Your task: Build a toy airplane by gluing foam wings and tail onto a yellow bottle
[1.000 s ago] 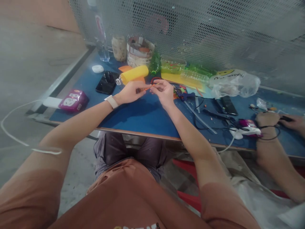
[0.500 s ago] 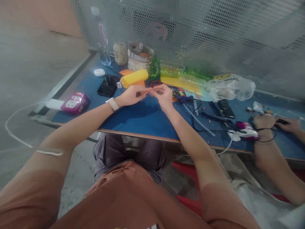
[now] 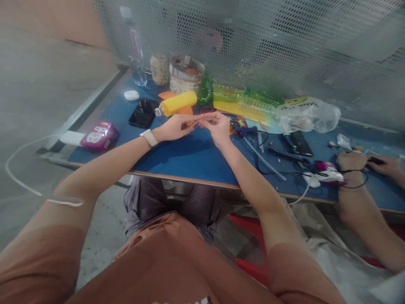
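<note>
A thin orange strip (image 3: 195, 123) is pinched between my two hands above the blue table. My left hand (image 3: 177, 126), with a pale watch band at the wrist, grips its left part. Fingertips of my right hand (image 3: 218, 126) close on the other end, and the two hands nearly touch. Whether the strip is paper or plastic I cannot tell. Just behind the fingers lies a red loop-shaped thing (image 3: 207, 110). A yellow-wrapped bottle (image 3: 179, 104) rests on its side behind my left hand, over orange pieces.
Left are a black phone (image 3: 144, 113), a white case (image 3: 131, 95) and a purple power strip (image 3: 99, 136). A water bottle (image 3: 138, 69), jar (image 3: 160, 69) and basket (image 3: 186, 82) stand behind. Green bottles (image 3: 228, 92) and a plastic bag (image 3: 308, 116) line the mesh. Right, another person's hands (image 3: 351, 162) work beside cables.
My hands stay in almost the same place, still holding the orange strip, with only slight finger shifts. The right fingers have moved very slightly.
</note>
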A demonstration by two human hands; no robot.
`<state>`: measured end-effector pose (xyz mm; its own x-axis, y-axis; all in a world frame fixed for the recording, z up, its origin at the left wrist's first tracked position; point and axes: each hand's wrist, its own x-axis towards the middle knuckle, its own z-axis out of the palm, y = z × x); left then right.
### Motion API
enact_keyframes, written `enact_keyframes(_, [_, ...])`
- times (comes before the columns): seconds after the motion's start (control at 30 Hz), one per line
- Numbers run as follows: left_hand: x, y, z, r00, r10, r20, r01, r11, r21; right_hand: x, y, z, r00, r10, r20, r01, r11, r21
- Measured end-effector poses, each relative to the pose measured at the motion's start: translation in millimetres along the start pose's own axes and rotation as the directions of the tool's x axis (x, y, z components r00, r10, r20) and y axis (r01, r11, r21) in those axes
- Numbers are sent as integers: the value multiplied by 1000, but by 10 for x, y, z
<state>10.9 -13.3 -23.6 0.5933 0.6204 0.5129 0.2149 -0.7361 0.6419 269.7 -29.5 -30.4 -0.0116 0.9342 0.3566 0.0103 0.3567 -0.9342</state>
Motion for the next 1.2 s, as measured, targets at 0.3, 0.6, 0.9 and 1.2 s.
enact_keyframes(0.3, [21, 19, -1, 1000, -29, -4, 30, 999, 34, 4, -15, 25, 1000, 24, -10, -24, 1000, 12])
enact_keyframes(0.6, [15, 40, -33, 1000, -21, 17, 20, 998, 67, 22, -24, 10, 998, 9, 59, -8, 1000, -15])
enact_keyframes(0.9, [24, 35, -39, 1000, -25, 7, 25, 995, 95, 20, -59, -12, 995, 25, 97, -25, 1000, 3])
enact_keyframes(1.2, [50, 98, 3, 991, -56, -121, 58, 998, 11, 46, -47, -39, 996, 13, 88, -16, 999, 41])
